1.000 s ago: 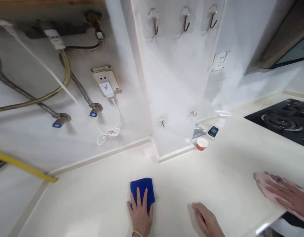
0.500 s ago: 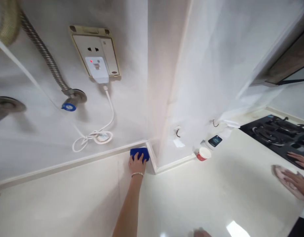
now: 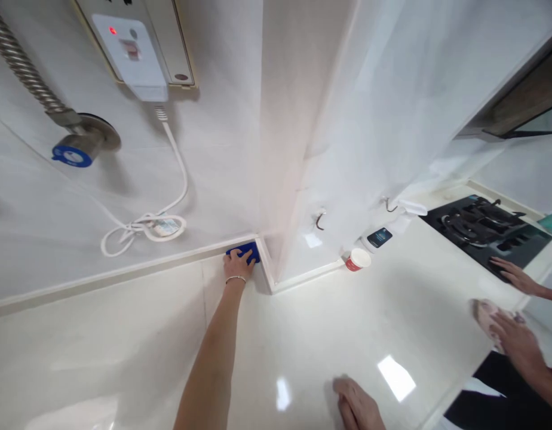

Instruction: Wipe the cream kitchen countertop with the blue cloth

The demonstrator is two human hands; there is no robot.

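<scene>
My left hand (image 3: 239, 266), with a thin bracelet at its wrist, presses a blue cleaning cloth (image 3: 254, 251) down in the corner where the white counter (image 3: 312, 334) meets its raised edging. Its fingers spread over the cloth and hide part of it. At the bottom of the view, my right hand (image 3: 357, 406) rests on the counter with fingers curled in; nothing shows in them. Above the cloth, a looped white cable (image 3: 144, 230) hangs against the wall from a white plug (image 3: 130, 57) with a red light.
A red-and-white paper cup (image 3: 358, 259) and a white bottle with a dark label (image 3: 380, 237) stand along the wall. Hooks (image 3: 319, 221) are fixed above. At right, a co-worker's hand (image 3: 518, 340) lies on a pinkish cloth (image 3: 487, 316), the other by a black gas stove (image 3: 482, 230).
The view has moved closer to the wall. My left hand stays on the blue cloth in the corner. More of my right hand shows on the counter, and more of the co-worker's arms.
</scene>
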